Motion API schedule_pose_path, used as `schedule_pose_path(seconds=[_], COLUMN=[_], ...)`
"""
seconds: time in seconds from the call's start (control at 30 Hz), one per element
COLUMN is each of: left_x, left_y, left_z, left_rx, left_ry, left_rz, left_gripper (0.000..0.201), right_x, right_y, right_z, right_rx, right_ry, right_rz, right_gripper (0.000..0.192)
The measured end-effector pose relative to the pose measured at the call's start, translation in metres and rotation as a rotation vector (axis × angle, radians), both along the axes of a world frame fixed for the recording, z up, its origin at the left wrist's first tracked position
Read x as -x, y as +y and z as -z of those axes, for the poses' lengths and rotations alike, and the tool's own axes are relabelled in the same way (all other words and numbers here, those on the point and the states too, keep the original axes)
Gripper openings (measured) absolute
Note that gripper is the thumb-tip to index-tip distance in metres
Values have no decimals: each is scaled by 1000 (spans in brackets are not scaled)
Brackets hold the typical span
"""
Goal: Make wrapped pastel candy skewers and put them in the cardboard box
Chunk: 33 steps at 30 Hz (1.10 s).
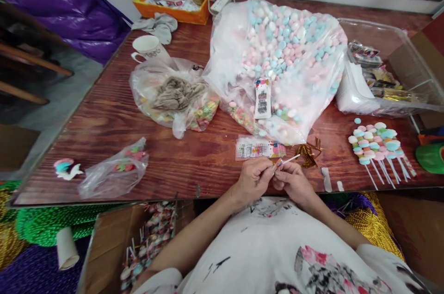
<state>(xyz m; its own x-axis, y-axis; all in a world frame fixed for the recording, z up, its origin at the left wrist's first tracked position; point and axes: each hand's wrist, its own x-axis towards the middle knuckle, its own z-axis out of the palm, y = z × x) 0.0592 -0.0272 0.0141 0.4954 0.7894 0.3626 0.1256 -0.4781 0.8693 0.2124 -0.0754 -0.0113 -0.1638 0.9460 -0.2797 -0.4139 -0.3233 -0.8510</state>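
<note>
The wooden table (104, 118) spans the view, its near edge running just in front of the person. At its centre lies the large clear bag of pastel candies (280, 53), open and slumped toward the near side, with a printed label card (262, 98) resting on its front. To the right sits a clear plastic bin (391, 34) holding wrapped packets; to the left, a smaller clear bag (173, 99) containing mixed coloured candies and a crumpled brown item. Behind that bag stand a white mug (147, 47), a grey cloth (157, 25) and an orange tray (173, 7). Near the right edge a row of finished candy skewers (376, 146) lies flat, sticks pointing toward the person. A small clear packet (114, 169) lies at the near left, well apart from the hands. A flat packet of printed labels (258, 149) lies just beyond the hands, with gold twist ties (307, 153) beside it. The left hand (253, 178) and right hand (294, 183) are brought together above the near table edge — both pinch a thin white stick (289, 159) carrying a small coloured piece at its left end, the stick angled up to the right. Whether the fingers fully clamp the coloured piece cannot be told.
</note>
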Motion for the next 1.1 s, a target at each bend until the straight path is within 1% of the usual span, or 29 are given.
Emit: schedule_pose_path(seconds=[0.03,0.07,0.1,0.17,0.23,0.27,0.3,0.37,0.4,0.43,0.47,0.5,0.53,0.57,0.63,0.73,0.87,1.0,1.1], left_x=[1,2,3,6,10,12,14,17,18,19,20,21,22,23,25,27,27,27,28], left_y=[2,4,6,11,16,18,19,21,21,20,19,18,18,17,17,20,26,26,25], left_z=[-2,-5,-8,-16,-24,-27,-29,-30,-29,-26,-23,-19,-15,-11,-4,2,0,-3,-5], left_rx=[-28,-57,-82,-94,-9,82,212,564,758,942,1101,1226,1314,1372,1425,1421,1342,1273,1250], left_ry=[24,58,98,172,203,202,190,161,149,143,139,135,130,127,141,214,293,317,313], left_rz=[32,65,99,167,245,293,343,435,463,479,492,504,520,539,585,661,778,818,820], left_gripper=[28,29,30,31,32,33,34,33,29,25,22,20,19,18,15,12,8,6,9], right_x=[-3,-6,-10,-20,-29,-32,-35,-38,-38,-38,-38,-37,-36,-35,-33,-31,-29,-26,-23], right_y=[2,5,8,14,17,18,19,19,19,18,18,17,17,17,17,17,15,10,11], right_z=[0,-1,-3,-9,-17,-20,-23,-28,-30,-32,-34,-35,-37,-38,-38,-35,-28,-25,-33], right_rx=[8,-22,-92,-340,-684,-880,-1076,-1409,-1530,-1612,-1664,-1704,-1732,-1759,-1792,-1792,-1767,-1744,-1753], right_ry=[32,-2,-97,-405,-729,-850,-936,-1036,-1063,-1081,-1088,-1083,-1074,-1056,-1018,-969,-985,-1043,-1094], right_rz=[-61,-117,-156,-174,-176,-179,-186,-203,-205,-209,-216,-226,-239,-256,-290,-330,-341,-344,-397], right_gripper=[29,29,27,20,12,12,17,24,24,22,20,18,17,17,18,19,21,17,13])
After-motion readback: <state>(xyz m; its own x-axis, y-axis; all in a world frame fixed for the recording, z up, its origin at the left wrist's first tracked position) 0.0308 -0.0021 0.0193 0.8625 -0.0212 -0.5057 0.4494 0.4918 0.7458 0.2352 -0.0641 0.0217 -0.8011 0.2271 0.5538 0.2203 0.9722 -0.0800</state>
